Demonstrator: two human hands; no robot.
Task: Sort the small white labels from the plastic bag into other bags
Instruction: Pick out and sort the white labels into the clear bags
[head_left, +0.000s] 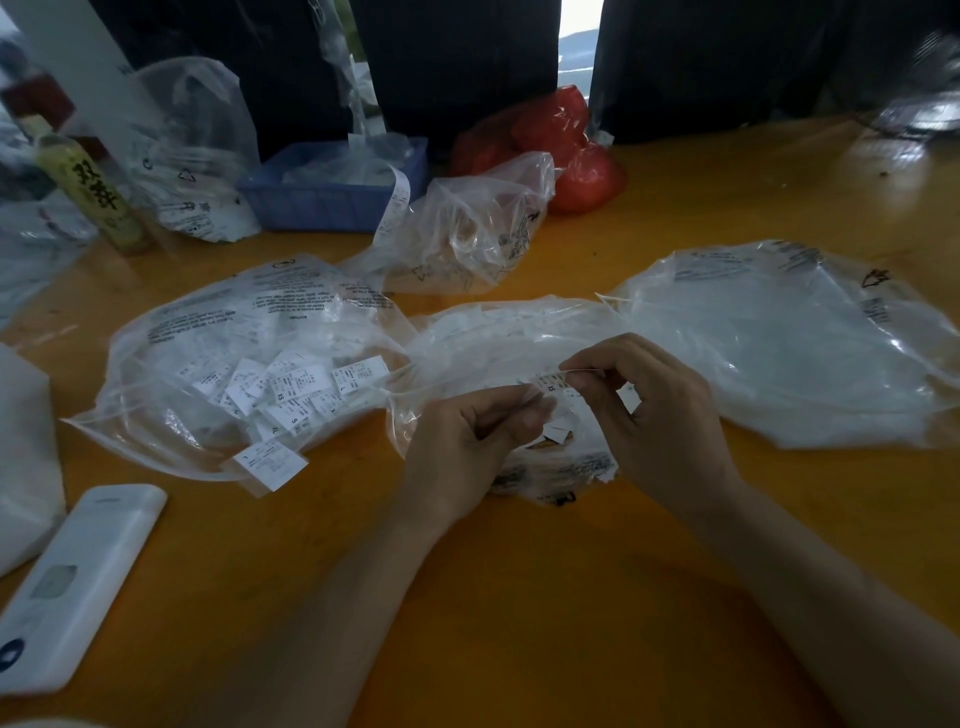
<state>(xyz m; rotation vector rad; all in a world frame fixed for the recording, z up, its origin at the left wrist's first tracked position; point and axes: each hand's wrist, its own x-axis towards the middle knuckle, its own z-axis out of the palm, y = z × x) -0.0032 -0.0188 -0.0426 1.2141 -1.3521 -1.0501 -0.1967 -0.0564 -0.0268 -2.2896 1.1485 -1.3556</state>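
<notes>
Left of the hands, a clear bag (228, 364) printed with warning text holds white labels (291, 389) marked XS, S and L. Both hands meet over a middle bag (498, 338): left hand (480, 441) and right hand (639, 410) pinch one XS label (550, 385).

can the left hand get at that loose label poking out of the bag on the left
Probably yes: the loose label lies at the bag mouth with bare table between it and the left hand, which must first release the label both hands pinch.

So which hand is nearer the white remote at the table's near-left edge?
Left. The left hand is over the middle bag, on the side of the remote; the right hand is beyond it, farther right, pinching a label.
</notes>
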